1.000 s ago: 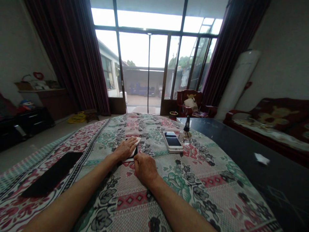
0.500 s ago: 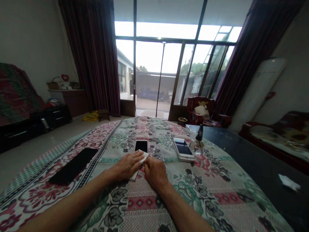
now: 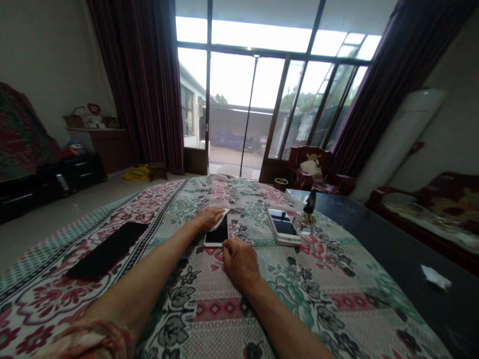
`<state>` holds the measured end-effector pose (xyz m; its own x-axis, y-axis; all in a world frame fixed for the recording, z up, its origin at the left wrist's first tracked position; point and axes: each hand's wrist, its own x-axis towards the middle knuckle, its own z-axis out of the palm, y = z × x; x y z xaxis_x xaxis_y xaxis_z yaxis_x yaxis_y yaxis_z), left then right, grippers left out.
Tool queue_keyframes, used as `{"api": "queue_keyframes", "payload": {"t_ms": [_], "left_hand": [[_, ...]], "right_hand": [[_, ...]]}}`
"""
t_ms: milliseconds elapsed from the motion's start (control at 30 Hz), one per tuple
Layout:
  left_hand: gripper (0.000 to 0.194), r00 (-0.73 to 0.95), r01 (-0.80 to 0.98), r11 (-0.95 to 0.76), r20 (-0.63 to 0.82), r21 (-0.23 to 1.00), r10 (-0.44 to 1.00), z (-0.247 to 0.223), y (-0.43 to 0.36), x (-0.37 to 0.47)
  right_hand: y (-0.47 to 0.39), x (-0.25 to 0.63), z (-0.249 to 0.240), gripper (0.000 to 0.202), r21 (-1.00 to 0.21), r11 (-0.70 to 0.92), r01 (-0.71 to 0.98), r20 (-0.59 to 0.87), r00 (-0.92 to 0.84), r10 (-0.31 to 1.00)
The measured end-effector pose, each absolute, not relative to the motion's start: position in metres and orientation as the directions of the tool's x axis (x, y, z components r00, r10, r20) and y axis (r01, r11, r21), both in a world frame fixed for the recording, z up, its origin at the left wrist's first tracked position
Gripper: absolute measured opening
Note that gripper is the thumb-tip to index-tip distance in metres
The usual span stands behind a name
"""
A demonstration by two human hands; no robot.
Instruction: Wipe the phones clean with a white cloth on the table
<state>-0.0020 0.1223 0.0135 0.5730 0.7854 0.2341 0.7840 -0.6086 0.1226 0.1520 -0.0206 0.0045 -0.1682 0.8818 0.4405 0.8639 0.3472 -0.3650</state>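
Note:
My left hand (image 3: 210, 218) presses a folded white cloth or tissue (image 3: 221, 219) onto the upper part of a phone (image 3: 217, 236) with a dark screen and white lower edge. My right hand (image 3: 241, 262) is closed, its fingertips at the phone's lower right corner. The phone lies flat on the patterned cloth (image 3: 220, 284). Right of my hands sits a stack of white phones (image 3: 283, 227). Beside the stack stands a clear bottle with a black nozzle (image 3: 309, 204). To the left lies a flat black object (image 3: 108, 249).
A dark tabletop (image 3: 396, 249) at the right bears a crumpled white tissue (image 3: 436, 277). Beyond the table are a carved wooden chair (image 3: 310, 162), a glass door and purple curtains. A yellow item (image 3: 136, 172) lies on the floor.
My left hand has slid up the phone with the white cloth, uncovering its lower part. My right hand stays near the lower corner. The view has shifted slightly.

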Motion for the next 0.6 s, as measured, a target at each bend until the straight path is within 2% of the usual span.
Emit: {"api": "queue_keyframes", "payload": {"t_ms": [267,400,600], "left_hand": [[0.039,0.613,0.745,-0.654,0.254,0.13,0.748,0.01,0.11,-0.006],[0.037,0.729,0.629,-0.769,0.259,0.113,0.634,0.015,0.081,-0.013],[0.027,0.827,0.453,-0.865,0.261,0.213,0.498,0.03,0.032,-0.02]], "right_hand": [[-0.02,0.153,0.007,0.012,-0.371,0.288,0.883,0.421,-0.116,0.9],[-0.019,0.154,0.006,0.008,-0.389,0.239,0.89,0.413,-0.064,0.909],[-0.019,0.154,0.006,0.008,-0.407,0.232,0.884,0.417,-0.046,0.908]]}}
